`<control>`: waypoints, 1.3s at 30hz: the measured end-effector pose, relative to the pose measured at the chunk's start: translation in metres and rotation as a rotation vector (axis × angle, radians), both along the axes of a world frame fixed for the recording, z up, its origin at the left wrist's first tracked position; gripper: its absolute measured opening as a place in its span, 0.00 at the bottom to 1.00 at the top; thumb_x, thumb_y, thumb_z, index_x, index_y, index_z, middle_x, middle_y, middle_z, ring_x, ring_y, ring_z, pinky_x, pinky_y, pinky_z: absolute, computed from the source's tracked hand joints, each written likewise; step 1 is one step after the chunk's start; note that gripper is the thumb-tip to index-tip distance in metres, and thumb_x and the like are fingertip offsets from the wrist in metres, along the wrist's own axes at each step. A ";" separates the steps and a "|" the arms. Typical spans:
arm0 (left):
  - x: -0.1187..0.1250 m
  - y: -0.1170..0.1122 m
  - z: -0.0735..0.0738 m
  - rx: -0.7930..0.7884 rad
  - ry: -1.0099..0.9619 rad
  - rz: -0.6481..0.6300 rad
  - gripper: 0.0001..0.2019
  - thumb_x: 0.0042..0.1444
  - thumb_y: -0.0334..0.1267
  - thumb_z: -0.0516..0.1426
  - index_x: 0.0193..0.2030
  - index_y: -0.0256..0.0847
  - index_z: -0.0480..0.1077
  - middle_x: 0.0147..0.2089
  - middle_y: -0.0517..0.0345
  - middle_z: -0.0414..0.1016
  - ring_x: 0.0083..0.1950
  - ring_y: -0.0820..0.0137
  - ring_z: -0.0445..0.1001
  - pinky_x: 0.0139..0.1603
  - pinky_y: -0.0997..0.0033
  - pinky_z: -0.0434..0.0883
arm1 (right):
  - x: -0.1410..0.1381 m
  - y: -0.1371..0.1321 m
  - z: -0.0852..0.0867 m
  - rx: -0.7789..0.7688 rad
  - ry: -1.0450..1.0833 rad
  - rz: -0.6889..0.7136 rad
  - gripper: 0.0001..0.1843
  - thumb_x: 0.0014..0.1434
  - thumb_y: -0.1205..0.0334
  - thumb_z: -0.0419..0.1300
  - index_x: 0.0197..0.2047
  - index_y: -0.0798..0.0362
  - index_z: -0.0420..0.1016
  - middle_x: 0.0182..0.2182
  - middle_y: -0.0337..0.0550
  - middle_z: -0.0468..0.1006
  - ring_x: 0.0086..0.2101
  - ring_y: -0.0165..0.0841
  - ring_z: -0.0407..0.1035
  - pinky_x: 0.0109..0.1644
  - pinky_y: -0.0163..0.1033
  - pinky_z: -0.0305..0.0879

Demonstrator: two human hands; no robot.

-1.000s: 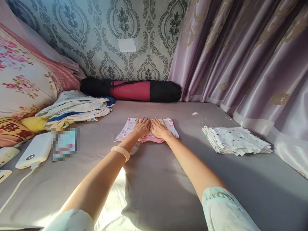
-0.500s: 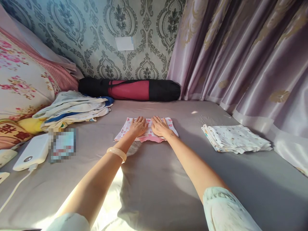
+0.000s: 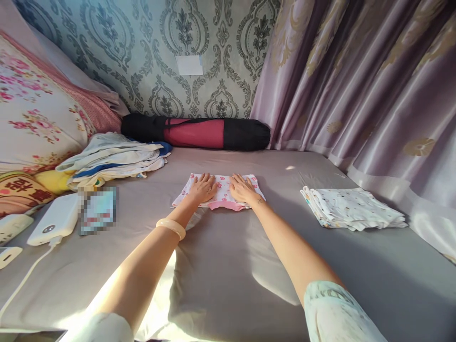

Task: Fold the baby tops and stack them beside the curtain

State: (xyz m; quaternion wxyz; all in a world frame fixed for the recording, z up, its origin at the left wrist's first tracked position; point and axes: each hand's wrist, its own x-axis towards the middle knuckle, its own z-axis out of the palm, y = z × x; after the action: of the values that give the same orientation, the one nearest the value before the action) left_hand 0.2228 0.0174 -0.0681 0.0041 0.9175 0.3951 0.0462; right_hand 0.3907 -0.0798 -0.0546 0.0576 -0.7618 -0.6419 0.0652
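Observation:
A folded white garment with a pink print and pink trim (image 3: 223, 192) lies flat on the grey bed sheet (image 3: 228, 256). My left hand (image 3: 204, 188) rests palm down on its left half, fingers stretched out. On the right half lies my right hand (image 3: 243, 187), also flat with fingers extended. A strip of printed cloth shows between the two hands. A pale bangle (image 3: 171, 228) circles my left wrist.
Folded white printed cloths (image 3: 356, 207) lie to the right. At left are a pile of clothes (image 3: 117, 156), a white power bank (image 3: 55, 221) with a cable, and a blurred packet (image 3: 98, 211). A black and red rolled bag (image 3: 195, 133) lies along the wall.
My hands have slid apart over the garment, mostly the right hand moving rightward, baring more cloth between them. The whole view has shifted slightly.

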 end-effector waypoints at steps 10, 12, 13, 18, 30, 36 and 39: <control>-0.012 0.006 -0.005 0.014 -0.010 0.031 0.28 0.69 0.50 0.38 0.67 0.38 0.60 0.71 0.43 0.59 0.72 0.58 0.55 0.72 0.48 0.45 | 0.010 -0.003 -0.011 -0.007 -0.033 -0.059 0.30 0.70 0.59 0.37 0.72 0.56 0.52 0.72 0.49 0.50 0.70 0.39 0.43 0.71 0.55 0.39; -0.011 0.005 -0.003 0.006 0.006 0.032 0.28 0.69 0.50 0.38 0.67 0.39 0.59 0.71 0.43 0.58 0.72 0.58 0.55 0.72 0.49 0.45 | 0.009 -0.003 -0.011 -0.007 -0.025 -0.064 0.30 0.70 0.59 0.37 0.72 0.55 0.52 0.72 0.48 0.50 0.70 0.39 0.43 0.72 0.54 0.38; -0.011 0.005 -0.001 0.002 0.016 0.032 0.27 0.69 0.50 0.38 0.67 0.39 0.59 0.71 0.43 0.58 0.72 0.58 0.55 0.72 0.48 0.45 | 0.009 -0.003 -0.010 -0.012 -0.018 -0.063 0.30 0.70 0.58 0.37 0.72 0.55 0.52 0.72 0.48 0.50 0.70 0.39 0.43 0.72 0.54 0.38; -0.017 0.009 0.004 -0.039 0.027 0.038 0.29 0.68 0.50 0.36 0.67 0.37 0.59 0.71 0.42 0.58 0.72 0.55 0.54 0.71 0.47 0.49 | 0.019 -0.009 -0.004 0.038 -0.012 -0.075 0.31 0.70 0.59 0.36 0.72 0.59 0.53 0.72 0.51 0.50 0.70 0.38 0.42 0.72 0.54 0.35; -0.028 0.015 0.000 -0.163 0.046 0.115 0.33 0.68 0.53 0.34 0.72 0.34 0.51 0.75 0.41 0.46 0.76 0.52 0.43 0.70 0.46 0.51 | 0.037 -0.015 -0.011 -0.004 0.023 -0.200 0.32 0.69 0.58 0.35 0.72 0.62 0.52 0.72 0.51 0.49 0.70 0.39 0.41 0.72 0.50 0.40; -0.034 -0.001 0.010 -0.100 0.060 0.089 0.33 0.68 0.53 0.34 0.72 0.33 0.51 0.75 0.39 0.46 0.76 0.52 0.42 0.72 0.43 0.45 | 0.028 -0.028 -0.002 0.014 -0.014 -0.134 0.33 0.70 0.56 0.35 0.72 0.63 0.50 0.72 0.52 0.47 0.71 0.40 0.39 0.72 0.52 0.33; -0.040 -0.012 0.008 -0.081 0.049 0.027 0.32 0.68 0.52 0.36 0.71 0.32 0.51 0.75 0.38 0.47 0.76 0.53 0.43 0.72 0.45 0.47 | 0.020 -0.036 -0.004 0.044 -0.026 -0.076 0.33 0.70 0.55 0.35 0.72 0.64 0.50 0.72 0.52 0.48 0.70 0.39 0.40 0.73 0.48 0.34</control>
State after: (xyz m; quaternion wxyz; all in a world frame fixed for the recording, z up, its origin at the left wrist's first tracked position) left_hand 0.1824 0.0050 -0.0605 0.0309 0.9120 0.4089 0.0077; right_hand 0.4106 -0.1159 -0.0591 0.0685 -0.7849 -0.6146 0.0390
